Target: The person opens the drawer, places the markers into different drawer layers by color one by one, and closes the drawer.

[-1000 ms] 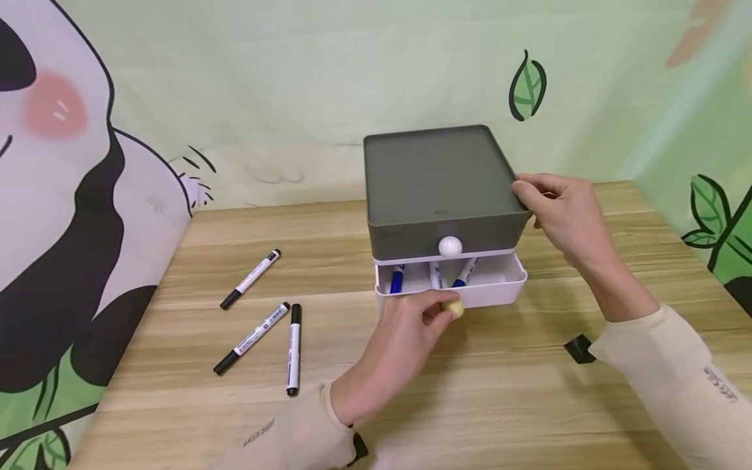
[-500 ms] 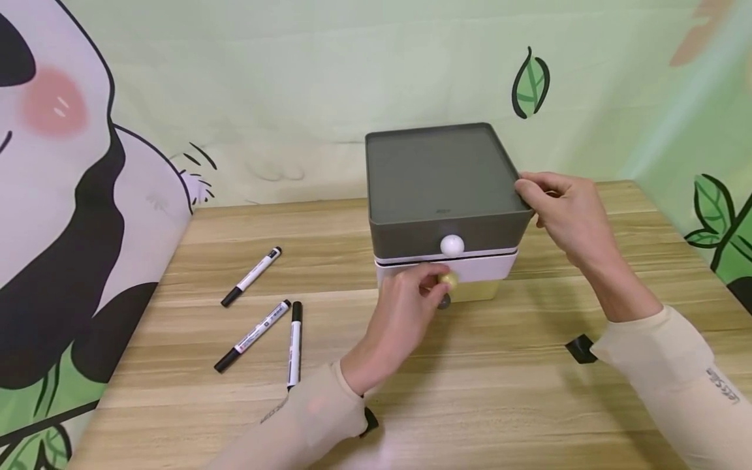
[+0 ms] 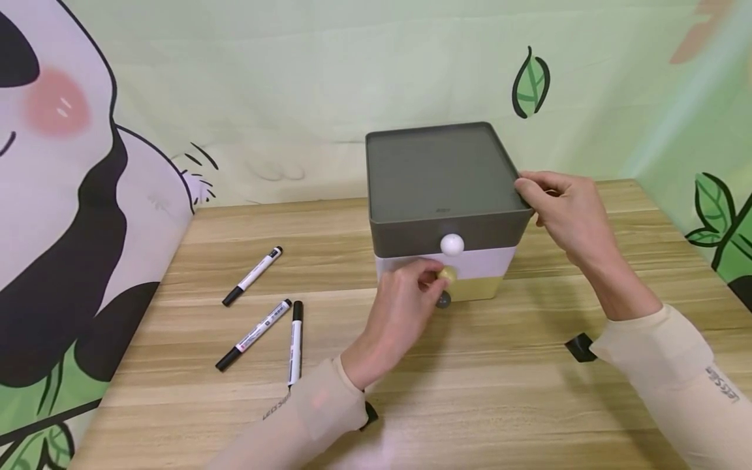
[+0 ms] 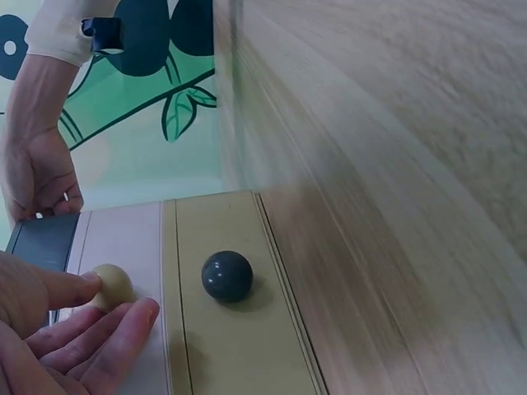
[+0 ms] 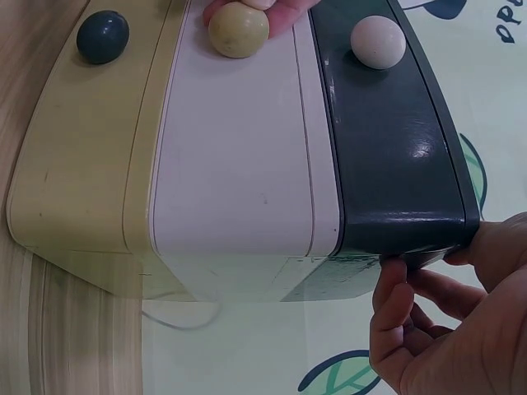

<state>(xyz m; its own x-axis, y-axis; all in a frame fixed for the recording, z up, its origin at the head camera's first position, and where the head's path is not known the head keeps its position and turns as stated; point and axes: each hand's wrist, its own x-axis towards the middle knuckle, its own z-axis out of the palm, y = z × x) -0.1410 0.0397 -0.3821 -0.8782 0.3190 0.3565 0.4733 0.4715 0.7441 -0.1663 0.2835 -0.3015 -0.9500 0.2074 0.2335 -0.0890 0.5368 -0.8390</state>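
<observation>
A three-tier drawer box (image 3: pixel 440 170) stands on the table, dark grey on top, white in the middle, yellow at the bottom. My left hand (image 3: pixel 402 307) pinches the pale yellow knob (image 4: pixel 115 286) of the white drawer (image 5: pixel 230 164), between thumb and fingers. That drawer sits flush in the box, so its inside is hidden. With thumb and fingers, my right hand (image 3: pixel 570 215) grips the right edge of the grey top tier. A white knob (image 3: pixel 452 245) marks the grey drawer, and a dark knob (image 4: pixel 227 276) the yellow one.
Left of the box, three black-capped white markers lie on the wooden table: an upper one (image 3: pixel 252 276), a lower one (image 3: pixel 254 335) and a near-upright one (image 3: pixel 296 343), partly behind the left sleeve. Black patches (image 3: pixel 580 347) mark the tabletop. A printed backdrop (image 3: pixel 282 98) rises behind.
The white drawer, earlier pulled out with blue-capped markers showing inside, has slid back into the box. My left hand moved away from me with its knob; the right hand kept its grip.
</observation>
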